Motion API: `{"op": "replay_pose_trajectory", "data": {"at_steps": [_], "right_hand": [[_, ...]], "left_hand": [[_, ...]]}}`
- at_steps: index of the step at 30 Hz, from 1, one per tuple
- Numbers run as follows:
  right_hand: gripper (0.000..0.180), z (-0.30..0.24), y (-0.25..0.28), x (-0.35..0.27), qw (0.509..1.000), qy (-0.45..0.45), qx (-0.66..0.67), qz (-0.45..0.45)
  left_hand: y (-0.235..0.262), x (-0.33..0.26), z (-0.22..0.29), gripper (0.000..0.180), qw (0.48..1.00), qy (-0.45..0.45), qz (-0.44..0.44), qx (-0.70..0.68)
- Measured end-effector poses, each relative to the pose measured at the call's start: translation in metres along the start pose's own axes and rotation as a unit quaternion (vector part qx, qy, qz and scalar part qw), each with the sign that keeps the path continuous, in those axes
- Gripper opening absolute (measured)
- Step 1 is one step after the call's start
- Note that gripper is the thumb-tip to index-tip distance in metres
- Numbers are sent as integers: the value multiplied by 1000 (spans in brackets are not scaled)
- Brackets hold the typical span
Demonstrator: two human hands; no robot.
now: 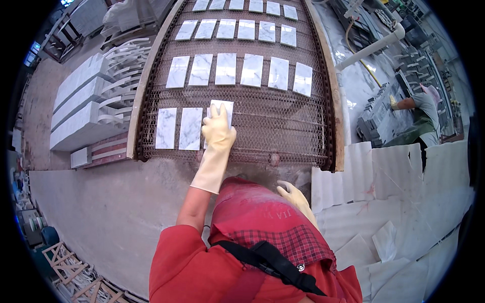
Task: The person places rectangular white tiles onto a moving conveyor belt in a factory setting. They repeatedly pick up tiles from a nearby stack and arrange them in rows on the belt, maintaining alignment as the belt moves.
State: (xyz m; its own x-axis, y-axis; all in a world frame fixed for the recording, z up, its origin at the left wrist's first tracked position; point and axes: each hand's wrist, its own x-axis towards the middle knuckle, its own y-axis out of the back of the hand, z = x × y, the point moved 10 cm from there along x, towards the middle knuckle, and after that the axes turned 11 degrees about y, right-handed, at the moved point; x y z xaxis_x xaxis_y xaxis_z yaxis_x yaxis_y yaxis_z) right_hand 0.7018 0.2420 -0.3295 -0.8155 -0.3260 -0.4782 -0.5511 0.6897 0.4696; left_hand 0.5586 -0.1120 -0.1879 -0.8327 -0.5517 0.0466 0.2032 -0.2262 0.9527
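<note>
My left hand [218, 130], in a cream rubber glove, grips a white, grey-veined marble tile [228, 107] from above at the nearest row on the mesh belt [283, 129]. Its fingers spread over the tile's face. Another pale edge shows beside the hand, mostly covered by it; I cannot tell whether it is a second tile. Two more marble tiles [165, 129] lie flat just left of the hand. My right hand [295, 197], gloved alike, hangs low beside my red apron [262, 207], thumb and fingers apart and nothing visible in it.
Farther rows of marble tiles [226, 69] lie along the belt, between wooden side rails [331, 96]. Long stone blocks [81, 101] are stacked at left. At right, a co-worker [427, 116] leans over a bench of dark pieces; white sheeting [353, 171] lies nearer. A pipe [371, 50] juts toward the belt.
</note>
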Motion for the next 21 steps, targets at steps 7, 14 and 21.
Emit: {"op": "replay_pose_trajectory", "data": {"at_steps": [7,14,21], "right_hand": [[64,15,-7,1,1000,-14,-1,-3],[64,33,-3,-16,999,-36,11,30],[64,55,-3,-20,997,-44,42,47]], "left_hand": [[-4,-27,53,93,996,-20,-56,-73],[-43,-27,72,91,996,10,-78,33],[-38,-23,72,82,998,-29,-62,17]]}}
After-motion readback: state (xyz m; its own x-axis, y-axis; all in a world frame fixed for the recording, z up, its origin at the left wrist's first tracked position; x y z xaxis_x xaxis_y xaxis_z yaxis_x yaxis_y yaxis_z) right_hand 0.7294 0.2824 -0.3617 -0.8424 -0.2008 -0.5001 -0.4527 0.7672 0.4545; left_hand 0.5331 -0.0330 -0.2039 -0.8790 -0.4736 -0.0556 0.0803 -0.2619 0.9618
